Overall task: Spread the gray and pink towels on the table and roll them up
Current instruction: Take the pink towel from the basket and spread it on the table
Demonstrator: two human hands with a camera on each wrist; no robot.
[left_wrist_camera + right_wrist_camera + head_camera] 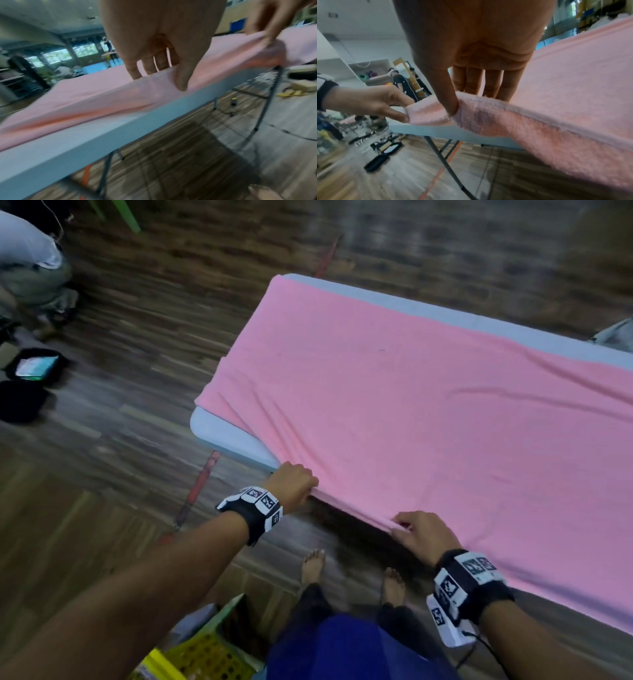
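We pinch the soft, floppy pink towel (428, 405) at its near edge, left hand (293, 484) and right hand (426, 534) both holding tight.

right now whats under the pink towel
The pale table shows bare at its near left corner and along the far edge. Both hands, left hand and right hand, pinch the pink towel's near edge. Anything else beneath it is covered.

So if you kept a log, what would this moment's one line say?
step: rolling not started | pink towel: spread on table | left hand: pinches near edge | right hand: pinches near edge | gray towel: not seen
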